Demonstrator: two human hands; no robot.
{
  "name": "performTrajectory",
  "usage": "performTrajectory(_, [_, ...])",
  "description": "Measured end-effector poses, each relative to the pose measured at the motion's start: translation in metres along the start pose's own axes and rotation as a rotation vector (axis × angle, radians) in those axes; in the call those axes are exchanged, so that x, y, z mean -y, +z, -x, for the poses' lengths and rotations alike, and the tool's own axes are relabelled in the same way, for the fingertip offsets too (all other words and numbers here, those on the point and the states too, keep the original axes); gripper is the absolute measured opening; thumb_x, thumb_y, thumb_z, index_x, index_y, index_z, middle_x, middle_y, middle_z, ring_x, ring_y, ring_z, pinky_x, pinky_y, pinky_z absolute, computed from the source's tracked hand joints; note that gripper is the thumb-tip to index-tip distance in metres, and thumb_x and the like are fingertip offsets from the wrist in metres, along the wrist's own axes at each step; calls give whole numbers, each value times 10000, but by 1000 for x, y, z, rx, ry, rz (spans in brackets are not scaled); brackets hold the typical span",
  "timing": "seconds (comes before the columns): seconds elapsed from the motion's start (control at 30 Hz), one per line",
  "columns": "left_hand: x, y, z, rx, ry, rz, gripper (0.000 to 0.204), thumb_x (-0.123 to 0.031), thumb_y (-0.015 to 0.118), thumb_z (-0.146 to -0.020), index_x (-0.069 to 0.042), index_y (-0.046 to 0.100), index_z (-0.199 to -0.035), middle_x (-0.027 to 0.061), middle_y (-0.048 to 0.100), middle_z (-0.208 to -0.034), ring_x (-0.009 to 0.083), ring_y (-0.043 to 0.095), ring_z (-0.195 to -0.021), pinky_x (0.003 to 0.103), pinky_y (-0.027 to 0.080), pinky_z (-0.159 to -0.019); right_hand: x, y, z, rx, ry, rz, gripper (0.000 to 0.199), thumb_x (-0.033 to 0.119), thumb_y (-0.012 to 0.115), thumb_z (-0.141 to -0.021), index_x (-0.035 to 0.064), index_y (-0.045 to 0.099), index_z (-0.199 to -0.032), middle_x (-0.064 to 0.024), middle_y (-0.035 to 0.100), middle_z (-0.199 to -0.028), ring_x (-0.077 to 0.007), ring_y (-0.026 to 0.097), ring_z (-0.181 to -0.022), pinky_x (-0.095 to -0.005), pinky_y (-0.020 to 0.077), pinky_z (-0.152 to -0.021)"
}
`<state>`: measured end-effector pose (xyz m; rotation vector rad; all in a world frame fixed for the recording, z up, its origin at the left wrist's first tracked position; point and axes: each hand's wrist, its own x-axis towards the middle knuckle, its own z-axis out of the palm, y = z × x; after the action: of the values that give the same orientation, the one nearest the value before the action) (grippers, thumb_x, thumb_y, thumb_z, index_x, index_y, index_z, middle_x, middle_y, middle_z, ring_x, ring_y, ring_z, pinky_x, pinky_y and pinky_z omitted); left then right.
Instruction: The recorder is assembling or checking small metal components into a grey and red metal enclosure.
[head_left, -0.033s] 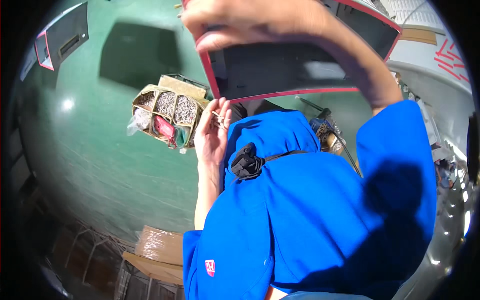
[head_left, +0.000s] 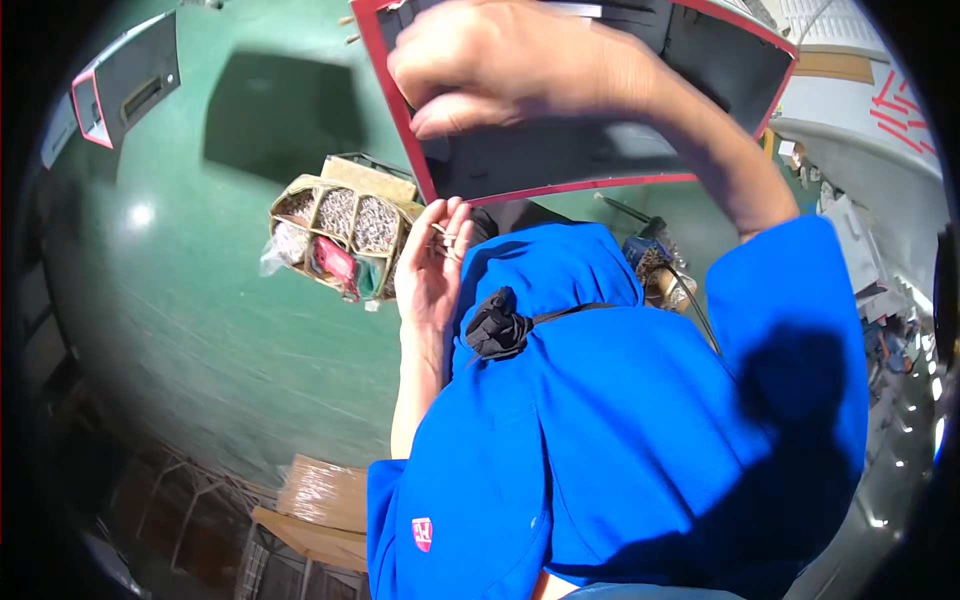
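My left hand [head_left: 432, 268] is palm up with its fingers cupped, and several small screw-like fasteners [head_left: 444, 240] lie in it. It is just below the near left corner of a dark open cabinet [head_left: 560, 160] with red edges. Above the cabinet's opening, beside its left edge, my right hand [head_left: 480, 70] is closed with thumb and fingers together. Whatever those fingertips may hold is hidden. The right forearm crosses in front of the cabinet and covers part of its inside.
On the green floor at left stands a divided container [head_left: 312, 195] of small metal parts, with a red object [head_left: 335, 260] in one compartment. Another red-edged cabinet [head_left: 135, 85] is at the far left. Cardboard [head_left: 325, 495] lies behind on the left; a cordless tool [head_left: 650, 250] is at right.
My right hand has moved slightly right and down, off the cabinet's left edge. My left hand stays cupped around the fasteners, almost in place.
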<state>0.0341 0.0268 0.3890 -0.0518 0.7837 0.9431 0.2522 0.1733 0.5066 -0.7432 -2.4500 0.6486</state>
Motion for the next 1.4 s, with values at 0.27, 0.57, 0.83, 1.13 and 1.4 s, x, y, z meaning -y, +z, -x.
performTrajectory(0.27, [4, 3, -19, 63, -287, -312, 275, -266, 433, -939, -66, 558, -1080, 70, 583, -1060, 177, 537, -1024, 332, 419, -897, 71, 138, 78, -89, 326, 88, 182, 156, 665, -671, 40, 567, -773, -97, 586, -837, -258, 582, -794, -379, 459, -704])
performTrajectory(0.57, [-4, 8, -28, 296, -566, -304, 334, -306, 408, -959, -33, 514, -1119, 107, 571, -1111, 211, 527, -1078, 360, 385, -971, 108, 148, 83, -78, 498, 271, 69, 81, 528, -727, 20, 534, -757, -124, 569, -834, -252, 575, -837, -349, 465, -787])
performTrajectory(0.83, [7, 5, -22, 313, -598, -460, 310, -279, 436, -949, -44, 550, -1116, 63, 598, -1085, 164, 571, -999, 311, 446, -885, 138, 151, 99, -339, 602, 297, 80, 101, 521, -730, 33, 524, -772, -117, 569, -821, -250, 570, -829, -354, 458, -769])
performTrajectory(1.13, [14, -1, -5, 414, -717, -555, 297, -258, 448, -940, -31, 532, -1112, 65, 592, -1047, 168, 574, -955, 323, 461, -853, 163, 172, 112, -468, 774, 366, 83, 127, 599, -726, 64, 551, -753, -66, 565, -724, -242, 584, -723, -356, 465, -700])
performTrajectory(1.4, [11, -16, 5, 555, -751, -572, 226, -167, 459, -936, -7, 532, -1077, 66, 599, -985, 152, 589, -889, 301, 478, -818, 187, 187, 114, -510, 941, 301, 113, 99, 638, -697, 58, 542, -739, -82, 571, -738, -264, 597, -758, -375, 470, -726])
